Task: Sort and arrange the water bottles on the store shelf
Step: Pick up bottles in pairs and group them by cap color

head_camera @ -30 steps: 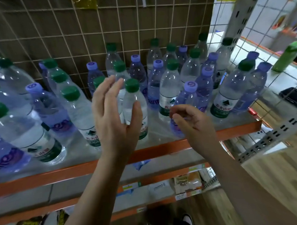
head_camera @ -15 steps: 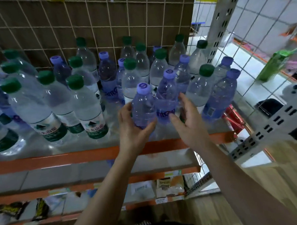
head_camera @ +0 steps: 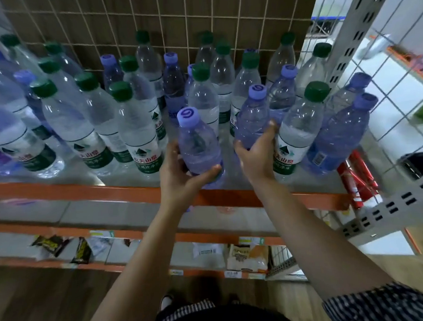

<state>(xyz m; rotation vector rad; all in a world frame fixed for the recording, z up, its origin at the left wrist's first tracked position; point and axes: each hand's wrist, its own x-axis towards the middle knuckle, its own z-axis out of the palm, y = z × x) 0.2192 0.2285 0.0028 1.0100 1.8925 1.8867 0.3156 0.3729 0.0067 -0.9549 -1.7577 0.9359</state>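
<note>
L hand (head_camera: pixel 179 172) grips one purple-cap bottle (head_camera: pixel 199 146) – R hand (head_camera: pixel 257 156) grips another (head_camera: pixel 252 119), both at shelf (head_camera: pixel 85 190) front.

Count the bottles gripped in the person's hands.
2: a clear plastic purple-capped bottle in the left hand, at the front of the orange-edged shelf; a second purple-capped bottle beside it, in the right hand.
</note>
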